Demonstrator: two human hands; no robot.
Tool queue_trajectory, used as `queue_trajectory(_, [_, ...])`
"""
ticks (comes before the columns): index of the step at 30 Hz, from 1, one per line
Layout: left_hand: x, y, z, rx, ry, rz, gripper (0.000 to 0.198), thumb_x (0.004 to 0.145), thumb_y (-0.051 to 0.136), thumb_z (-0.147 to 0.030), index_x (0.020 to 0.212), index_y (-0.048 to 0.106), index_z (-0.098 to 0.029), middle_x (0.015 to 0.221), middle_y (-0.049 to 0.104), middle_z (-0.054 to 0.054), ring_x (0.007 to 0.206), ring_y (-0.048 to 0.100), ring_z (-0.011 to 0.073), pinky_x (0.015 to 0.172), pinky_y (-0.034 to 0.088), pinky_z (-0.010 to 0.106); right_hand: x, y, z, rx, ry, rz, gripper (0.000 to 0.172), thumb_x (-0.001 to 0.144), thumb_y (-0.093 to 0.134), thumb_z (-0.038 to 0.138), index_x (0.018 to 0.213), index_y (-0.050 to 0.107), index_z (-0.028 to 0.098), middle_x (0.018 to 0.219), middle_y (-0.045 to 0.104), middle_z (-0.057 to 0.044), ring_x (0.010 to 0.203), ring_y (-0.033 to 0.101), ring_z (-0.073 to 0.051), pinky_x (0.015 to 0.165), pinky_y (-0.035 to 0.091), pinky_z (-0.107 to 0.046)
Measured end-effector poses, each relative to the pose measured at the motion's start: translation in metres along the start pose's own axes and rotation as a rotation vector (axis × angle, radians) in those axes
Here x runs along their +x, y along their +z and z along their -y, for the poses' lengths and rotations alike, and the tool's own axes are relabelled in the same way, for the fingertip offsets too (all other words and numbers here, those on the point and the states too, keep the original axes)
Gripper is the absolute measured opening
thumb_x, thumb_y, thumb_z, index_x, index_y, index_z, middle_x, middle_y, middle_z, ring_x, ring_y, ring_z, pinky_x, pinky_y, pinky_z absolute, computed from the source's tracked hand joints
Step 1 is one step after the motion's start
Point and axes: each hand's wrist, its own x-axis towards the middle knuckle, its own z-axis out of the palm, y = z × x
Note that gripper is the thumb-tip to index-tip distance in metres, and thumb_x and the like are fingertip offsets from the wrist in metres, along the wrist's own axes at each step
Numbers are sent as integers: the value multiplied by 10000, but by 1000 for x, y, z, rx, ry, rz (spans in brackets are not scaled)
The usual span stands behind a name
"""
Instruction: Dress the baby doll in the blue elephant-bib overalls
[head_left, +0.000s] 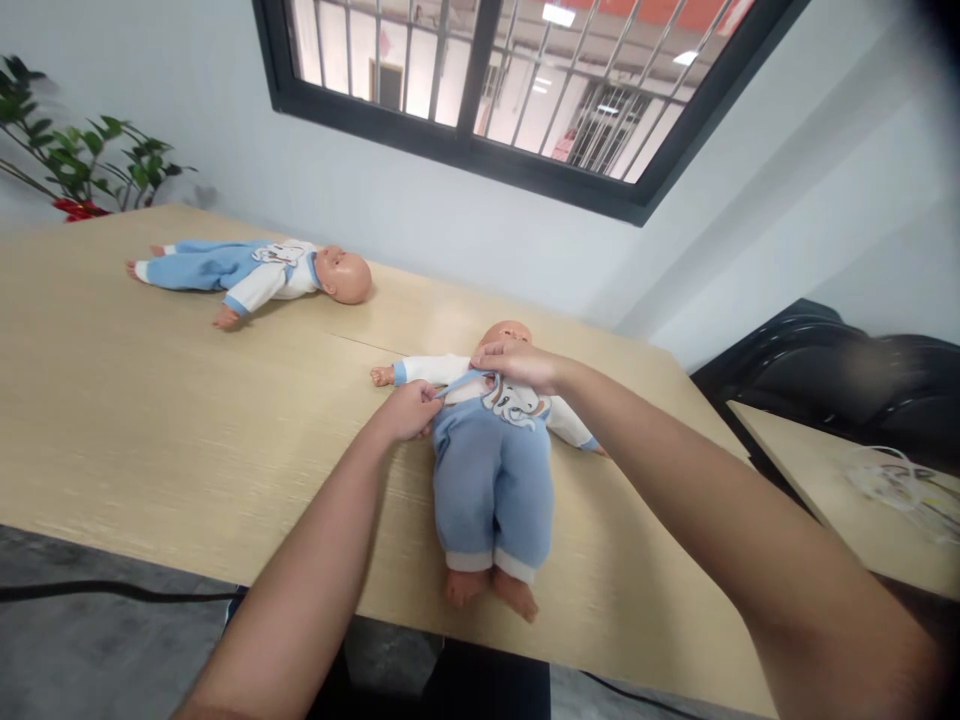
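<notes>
A baby doll (pixel 491 470) in blue trousers and a white top lies on its back on the wooden table (pixel 150 420), feet toward me. My left hand (pixel 409 410) is closed, pinching a blue strap of the doll's outfit at its left shoulder. My right hand (pixel 517 362) is closed on the same strap at the doll's chest, just below its chin. The doll's head (pixel 508 330) is partly hidden behind my right hand.
A second doll (pixel 255 272) in the same clothes lies on its back at the far left of the table. A green plant (pixel 75 160) stands at the back left corner. Black chairs (pixel 840 370) and another table (pixel 847 510) with clear plastic wrap stand to the right.
</notes>
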Motion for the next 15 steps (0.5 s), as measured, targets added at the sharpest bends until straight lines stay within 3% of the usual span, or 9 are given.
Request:
queue_trajectory(4, [-2, -3, -3, 318, 90, -152, 86, 844, 629, -280, 894, 591, -221, 788, 698, 36, 695, 602, 199, 608, 375, 284, 3, 4, 1, -165, 4, 4, 149, 897, 721, 271, 1003, 718, 166, 751, 647, 3, 615, 529, -98, 574, 423, -208])
queue_trajectory(6, [-2, -4, -4, 347, 106, -143, 57, 849, 602, -260, 882, 610, -215, 835, 711, 57, 750, 613, 216, 646, 396, 295, 6, 6, 1, -262, -10, -4, 200, 888, 734, 270, 1065, 722, 178, 784, 668, -3, 633, 549, -106, 602, 445, -219])
queue_trajectory(8, [-2, -5, -4, 243, 97, -53, 81, 870, 566, -262, 868, 624, -206, 820, 704, 61, 748, 614, 217, 654, 415, 296, 12, 9, 0, -380, -35, -56, 218, 895, 722, 261, 1100, 726, 186, 874, 710, -25, 674, 589, -117, 643, 474, -229])
queue_trajectory(11, [-4, -8, -6, -50, 24, 178, 140, 876, 536, -302, 903, 637, -209, 756, 662, 30, 671, 587, 196, 606, 435, 287, 22, 10, -1, -507, -77, -162, 212, 936, 650, 225, 1126, 726, 172, 986, 751, -59, 762, 644, -134, 708, 501, -234])
queue_trajectory(15, [-11, -14, -6, -222, -8, 443, 179, 717, 568, -215, 873, 656, -215, 783, 651, 2, 670, 581, 168, 575, 440, 255, 26, 6, 2, -581, -72, -277, 212, 937, 609, 179, 1100, 743, 159, 1049, 770, -82, 921, 681, -166, 832, 500, -250])
